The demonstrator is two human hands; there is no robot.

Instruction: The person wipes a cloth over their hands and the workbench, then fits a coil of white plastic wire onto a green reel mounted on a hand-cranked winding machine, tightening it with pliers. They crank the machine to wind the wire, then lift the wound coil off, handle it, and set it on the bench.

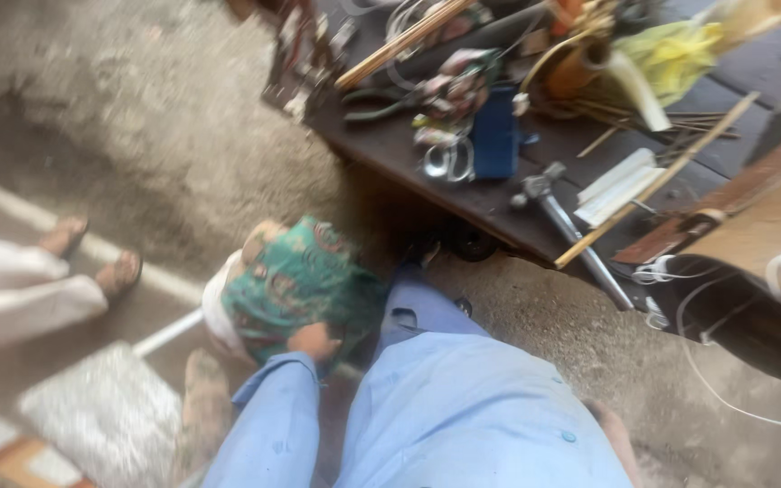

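Head view, looking down at a seated worker. The ground [183,136] is rough concrete, and on it stands a low dark work board [463,194], set just ahead of the knees so that tools lie within reach. The worker's light blue clothing [463,407] fills the lower centre.

The left hand [314,342], emerging from a blue sleeve, is closed over a green patterned cloth bundle [305,285], which rests beside the left knee, pinned from above, apparently to steady it. A white pipe [169,333] runs under the bundle. The right hand shows only as a blurred edge [612,434] past the right thigh; its grip cannot be told.

On the board lie a hammer [562,217], a wooden stick [657,181], a blue pouch [496,136] and pliers [381,99]. At left, another person's sandalled feet [92,253].
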